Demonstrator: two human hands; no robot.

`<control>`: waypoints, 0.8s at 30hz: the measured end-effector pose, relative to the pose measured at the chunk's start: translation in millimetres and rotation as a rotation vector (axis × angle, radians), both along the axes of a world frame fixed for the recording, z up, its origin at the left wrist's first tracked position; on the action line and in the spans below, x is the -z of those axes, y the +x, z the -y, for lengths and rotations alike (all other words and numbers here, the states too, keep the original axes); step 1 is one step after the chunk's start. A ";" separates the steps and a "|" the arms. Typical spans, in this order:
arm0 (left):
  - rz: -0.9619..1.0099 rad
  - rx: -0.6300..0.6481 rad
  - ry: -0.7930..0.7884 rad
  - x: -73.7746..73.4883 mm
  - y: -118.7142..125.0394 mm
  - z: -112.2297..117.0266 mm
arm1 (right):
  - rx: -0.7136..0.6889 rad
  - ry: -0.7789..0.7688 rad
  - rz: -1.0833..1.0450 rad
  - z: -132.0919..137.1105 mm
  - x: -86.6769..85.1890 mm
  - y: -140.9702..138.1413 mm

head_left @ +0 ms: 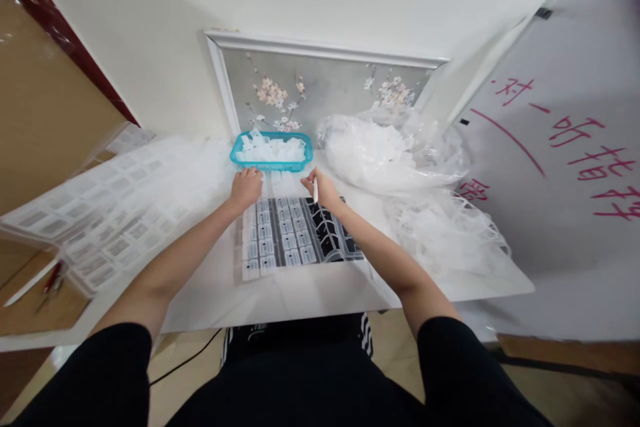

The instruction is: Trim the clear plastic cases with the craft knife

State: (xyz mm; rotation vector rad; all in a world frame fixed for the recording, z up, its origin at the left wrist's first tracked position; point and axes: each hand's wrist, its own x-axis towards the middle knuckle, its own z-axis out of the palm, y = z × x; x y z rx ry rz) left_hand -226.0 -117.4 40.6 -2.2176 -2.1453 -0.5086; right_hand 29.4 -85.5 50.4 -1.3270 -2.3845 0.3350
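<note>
My right hand (326, 188) is closed round a slim white pen-like tool (315, 190), held upright above the far edge of a ribbed sheet. That sheet (287, 233) carries rows of small clear plastic pieces on its left and middle; black cells (325, 230) show at its right. My left hand (246, 188) rests at the sheet's far left corner, its fingers loosely bent and apart from the tool. Between the hands lie a few translucent plastic pieces (283, 180). Just beyond them stands a blue basket (273, 165) heaped with similar pieces.
Stacked translucent moulded sheets (120, 200) cover the left side of the white table (260, 297). A clear bag (385, 153) of plastic pieces sits at the back right, with a pile of clear scraps (445, 233) before it. A framed flower picture (325, 80) leans behind.
</note>
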 end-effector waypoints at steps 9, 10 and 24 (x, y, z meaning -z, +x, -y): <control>0.134 1.001 -0.043 6.3 90.4 109.3 | 0.106 -0.484 -0.985 120.9 61.7 53.3; 0.136 1.041 -0.051 8.0 94.6 115.6 | 0.153 -0.489 -1.048 130.1 62.2 59.8; 0.062 0.981 -0.016 22.4 107.4 129.1 | 0.109 -0.402 -0.682 190.8 64.3 82.8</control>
